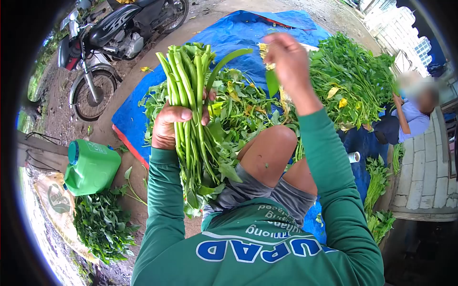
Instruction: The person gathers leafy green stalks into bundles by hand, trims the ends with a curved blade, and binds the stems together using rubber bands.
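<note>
My left hand (pixel 174 121) is closed around a thick bunch of water spinach (pixel 183 86), cut stalk ends up and leaves hanging toward my lap. A flat green strip (pixel 231 58) arches out of the bunch to the right. Raised over the blue tarp, my right hand (pixel 288 62) has its fingers curled together; what they hold, if anything, I cannot make out. Below those fingers a green leaf-like piece (pixel 272 83) shows, beside pale straw-like strands (pixel 286 102). Loose water spinach (pixel 238 100) lies on the tarp beyond my knees.
A big heap of greens (pixel 343 76) covers the right of the blue tarp (pixel 224 33). Another person (pixel 412 114) sits beside it. Tied bundles (pixel 377 190) lie at right. On the left are a green jug (pixel 98 164), dark leafy greens (pixel 102 226) and a motorcycle (pixel 112 43).
</note>
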`<state>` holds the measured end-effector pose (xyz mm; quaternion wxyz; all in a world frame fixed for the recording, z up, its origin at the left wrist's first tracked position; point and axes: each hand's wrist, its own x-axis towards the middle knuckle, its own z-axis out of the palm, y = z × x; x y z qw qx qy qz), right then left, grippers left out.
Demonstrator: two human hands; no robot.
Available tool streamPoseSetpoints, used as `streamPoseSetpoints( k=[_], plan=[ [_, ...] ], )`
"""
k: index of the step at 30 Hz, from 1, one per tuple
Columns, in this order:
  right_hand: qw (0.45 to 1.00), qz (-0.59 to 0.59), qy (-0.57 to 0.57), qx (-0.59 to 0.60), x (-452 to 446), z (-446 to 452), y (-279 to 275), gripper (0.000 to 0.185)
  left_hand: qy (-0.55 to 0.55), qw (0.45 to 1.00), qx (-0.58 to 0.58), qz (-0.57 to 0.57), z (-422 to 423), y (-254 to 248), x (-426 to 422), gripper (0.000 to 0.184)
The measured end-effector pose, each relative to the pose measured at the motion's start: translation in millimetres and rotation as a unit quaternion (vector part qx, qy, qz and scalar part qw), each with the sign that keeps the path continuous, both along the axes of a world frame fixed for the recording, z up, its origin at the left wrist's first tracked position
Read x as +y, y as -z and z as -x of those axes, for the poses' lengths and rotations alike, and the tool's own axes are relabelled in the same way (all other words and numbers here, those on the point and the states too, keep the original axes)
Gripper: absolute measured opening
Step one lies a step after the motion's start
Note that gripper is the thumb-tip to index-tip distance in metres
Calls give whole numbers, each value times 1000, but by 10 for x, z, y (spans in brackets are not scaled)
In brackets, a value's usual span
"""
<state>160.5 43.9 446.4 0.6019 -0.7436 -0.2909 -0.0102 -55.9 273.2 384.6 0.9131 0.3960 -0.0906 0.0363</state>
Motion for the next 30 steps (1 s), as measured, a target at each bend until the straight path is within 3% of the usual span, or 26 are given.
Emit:
streamPoseSetpoints(
  k=[1,2,4,5,6,7,8,11,12,15,18,21,25,27,28,29,30],
  plan=[
    [997,-14,71,15,-12,-98,-29,33,-9,1000,10,-8,3,6,7,68],
    [987,77,111,-82,5,-62,76,37,-21,999,22,-16,9,12,9,69],
    [913,252,185,-264,31,213,354,45,-36,998,42,-17,43,-8,-19,71],
    [954,252,45,-155,73,497,305,59,-30,999,29,-9,15,31,6,70],
    [979,181,-89,-8,181,666,468,59,-35,999,28,-7,-3,22,3,71],
    [971,35,-180,156,267,984,504,52,-36,999,31,-5,4,27,-29,71],
    [949,-3,-244,202,350,1083,537,45,-44,998,39,0,-3,45,-56,72],
    [967,48,-189,165,389,1002,583,39,-59,997,51,2,-22,51,-64,73],
    [967,63,-212,127,373,981,517,25,-53,997,50,1,-18,46,-59,72],
    [979,151,-131,45,301,1056,275,8,-63,997,54,-1,-28,27,-91,71],
    [951,154,-113,-241,178,994,3,12,-92,993,72,-6,-12,-53,-169,71],
    [947,80,-13,-311,127,672,-46,18,-15,999,42,-4,-45,48,-138,75],
    [848,266,246,-387,-51,587,-104,27,-58,995,73,-35,2,-11,-171,70],
    [951,216,123,-185,-23,608,-39,29,-58,996,60,-22,-59,23,-126,70],
    [992,122,-39,2,49,607,63,29,-57,997,50,-11,-86,16,-126,70],
    [990,21,-121,71,155,695,224,33,-52,998,46,-1,-90,17,-142,71],
    [989,26,-131,59,252,770,240,33,-67,997,47,-10,-107,6,-159,71]
  ],
)
